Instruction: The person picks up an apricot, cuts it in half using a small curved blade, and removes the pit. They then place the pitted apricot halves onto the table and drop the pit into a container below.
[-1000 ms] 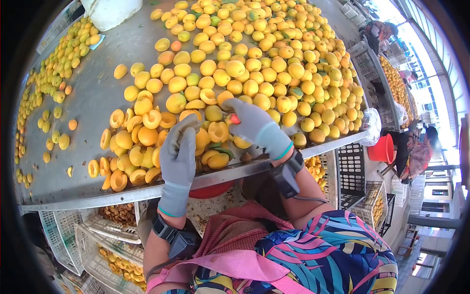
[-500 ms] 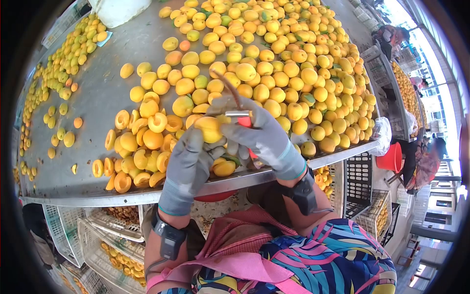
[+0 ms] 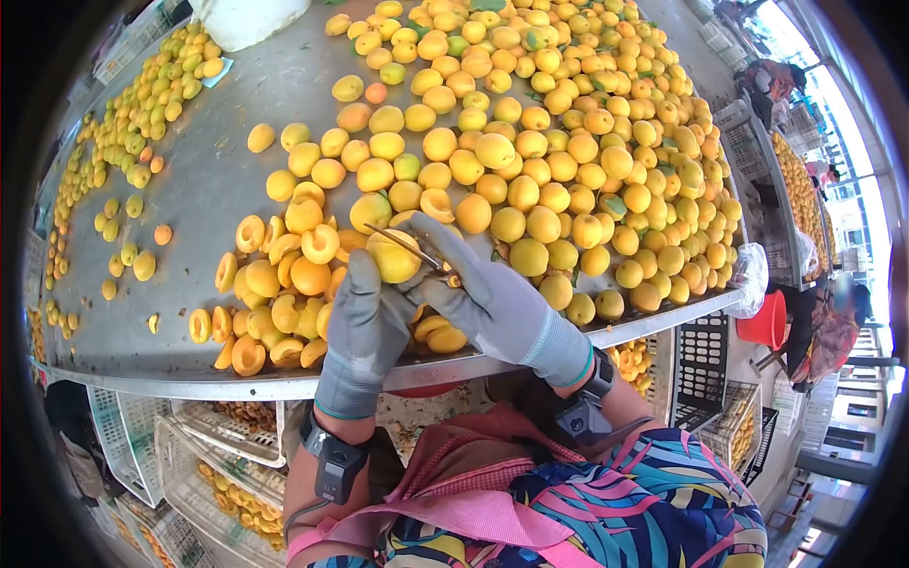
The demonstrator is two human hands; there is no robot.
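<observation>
My left hand [image 3: 363,327], in a grey glove, pinches a whole yellow apricot [image 3: 391,265] above the table's near edge. In my gloved right hand [image 3: 492,303] is a small knife [image 3: 428,259], its thin blade lying across the top of that apricot. Most of the knife's handle is hidden by my fingers. To the left of my hands sits a heap of halved apricots [image 3: 320,244], several with their hollow cut sides showing. Beyond and to the right spreads a large pile of whole apricots [image 3: 578,151].
The metal table [image 3: 227,104] has a raised near rim. More apricots [image 3: 133,142] lie along its far left. White plastic crates [image 3: 128,445] stand below at left, a black crate [image 3: 703,355] below at right. A red bucket [image 3: 763,320] is near a seated person [image 3: 833,331].
The knife has swung from pointing up and away to lying across the apricot. My right hand has turned with it. The view has shifted slightly.
</observation>
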